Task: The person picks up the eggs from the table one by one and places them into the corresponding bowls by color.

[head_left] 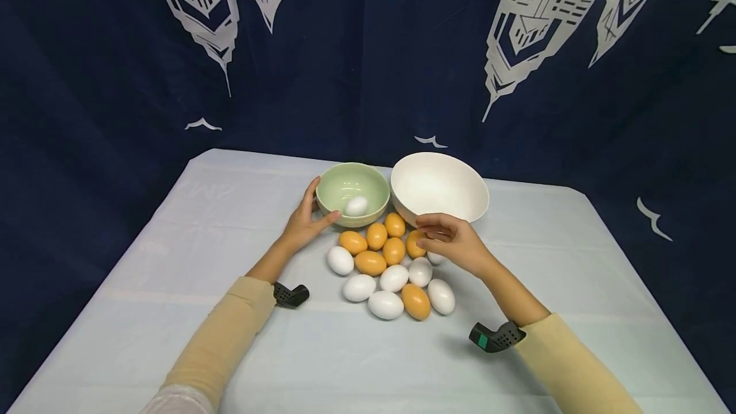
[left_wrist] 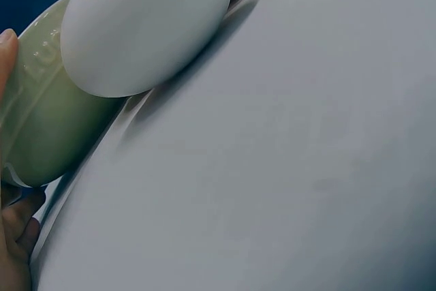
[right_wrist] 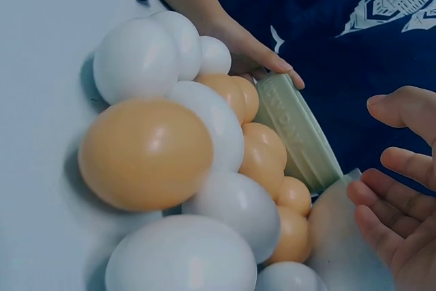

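My left hand (head_left: 301,225) grips the light green bowl (head_left: 340,186) at its left side, thumb at the near rim and fingers along the outside. One white egg (head_left: 356,206) lies inside that bowl. My right hand (head_left: 463,249) hovers over the far right of the egg group, fingers loosely bent and apart, nothing between them. An orange egg (head_left: 414,245) is right by its fingertips, partly covered in the head view. In the right wrist view the fingers (right_wrist: 388,199) spread beside the white bowl (right_wrist: 344,230). Close to the left wrist camera is a white egg (left_wrist: 146,28).
Several orange eggs (head_left: 370,263) and several white eggs (head_left: 386,305) lie grouped on the white-covered table (head_left: 368,363), in front of both bowls. The larger white bowl touches or nearly touches the green one. A dark blue printed curtain (head_left: 356,69) hangs behind the table.
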`<state>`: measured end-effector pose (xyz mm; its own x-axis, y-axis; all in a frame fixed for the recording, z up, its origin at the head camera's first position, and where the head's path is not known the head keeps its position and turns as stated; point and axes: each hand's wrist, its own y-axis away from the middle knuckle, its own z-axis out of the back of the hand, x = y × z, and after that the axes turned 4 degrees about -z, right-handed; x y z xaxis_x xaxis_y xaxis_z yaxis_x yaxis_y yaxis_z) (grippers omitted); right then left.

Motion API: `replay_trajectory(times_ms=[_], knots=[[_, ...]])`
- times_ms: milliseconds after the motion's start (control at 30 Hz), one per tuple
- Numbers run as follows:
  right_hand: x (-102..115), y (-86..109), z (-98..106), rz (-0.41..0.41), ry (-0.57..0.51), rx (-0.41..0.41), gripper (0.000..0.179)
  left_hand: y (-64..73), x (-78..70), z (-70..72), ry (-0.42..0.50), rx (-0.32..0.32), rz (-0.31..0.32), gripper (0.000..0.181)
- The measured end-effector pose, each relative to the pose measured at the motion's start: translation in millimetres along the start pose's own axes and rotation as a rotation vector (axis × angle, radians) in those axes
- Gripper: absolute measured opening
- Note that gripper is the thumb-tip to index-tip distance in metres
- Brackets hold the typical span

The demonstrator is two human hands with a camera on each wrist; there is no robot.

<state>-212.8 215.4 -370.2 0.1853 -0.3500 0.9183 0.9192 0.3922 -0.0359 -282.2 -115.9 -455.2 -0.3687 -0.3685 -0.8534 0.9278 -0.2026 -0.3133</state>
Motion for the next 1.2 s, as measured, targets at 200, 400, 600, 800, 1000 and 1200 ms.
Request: replay_trajectory(times_ms=[200, 400, 600, 800, 1000, 1200], knots=[[-4.3, 17.0, 6.6, 0.012, -0.019, -0.006, 0.044, 0.0, 0.2, 0.0, 0.002, 0.001, -0.01, 0.092], [-8.6, 31.9, 9.6, -0.001, -0.052, -0.026, 0.046, -0.6, -0.6, 0.0, 0.012, 0.001, -0.006, 0.092], [-16.5, 44.7, 10.6, -0.005, -0.072, -0.056, 0.045, -0.5, -1.4, 0.7, 0.017, 0.001, -0.012, 0.093], [-29.7, 56.6, 10.4, 0.015, -0.105, -0.055, 0.043, 0.1, -0.5, 0.1, 0.017, 0.007, -0.001, 0.094], [-43.5, 68.3, 9.5, 0.018, -0.135, -0.069, 0.042, 0.2, 0.2, 0.0, 0.018, 0.005, -0.003, 0.093], [-55.1, 76.7, 4.5, 0.004, -0.175, -0.083, 0.042, 0.0, 1.5, 0.3, 0.011, 0.003, 0.004, 0.093]])
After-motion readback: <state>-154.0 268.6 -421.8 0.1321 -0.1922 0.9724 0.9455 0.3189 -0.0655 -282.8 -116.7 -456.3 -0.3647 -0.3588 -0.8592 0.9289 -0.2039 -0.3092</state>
